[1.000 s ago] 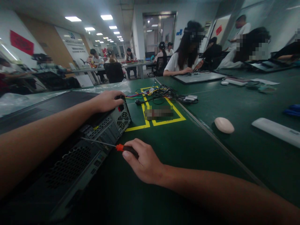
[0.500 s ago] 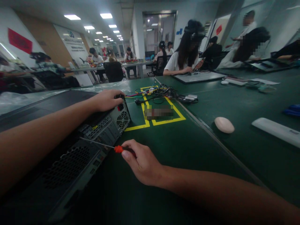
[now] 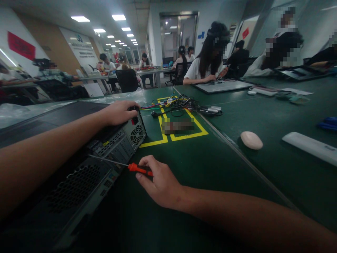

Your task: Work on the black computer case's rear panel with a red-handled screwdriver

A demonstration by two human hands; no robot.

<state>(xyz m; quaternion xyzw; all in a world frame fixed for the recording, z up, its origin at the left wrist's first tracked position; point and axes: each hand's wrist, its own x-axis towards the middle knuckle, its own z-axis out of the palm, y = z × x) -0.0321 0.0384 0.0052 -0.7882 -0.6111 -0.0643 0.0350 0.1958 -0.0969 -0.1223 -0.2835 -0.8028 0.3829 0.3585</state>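
Observation:
A black desktop computer case point(image 3: 79, 182) lies on its side on the green table point(image 3: 200, 165), its rear panel with the fan grille point(image 3: 138, 134) facing me. My left hand point(image 3: 119, 112) rests curled over the case's top rear corner. My right hand point(image 3: 160, 182) pinches the red and black handle of a screwdriver point(image 3: 131, 166). The thin shaft runs left, with its tip against the rear panel near the slot covers.
A tangle of coloured cables point(image 3: 176, 104) lies on a yellow-taped square point(image 3: 184, 135). A white mouse point(image 3: 251, 140) and a white bar point(image 3: 309, 148) lie to the right. A person point(image 3: 207, 59) works across the table; others sit further back.
My right-hand fingers have shifted along the screwdriver handle, showing more red. The left hand and the case have stayed put.

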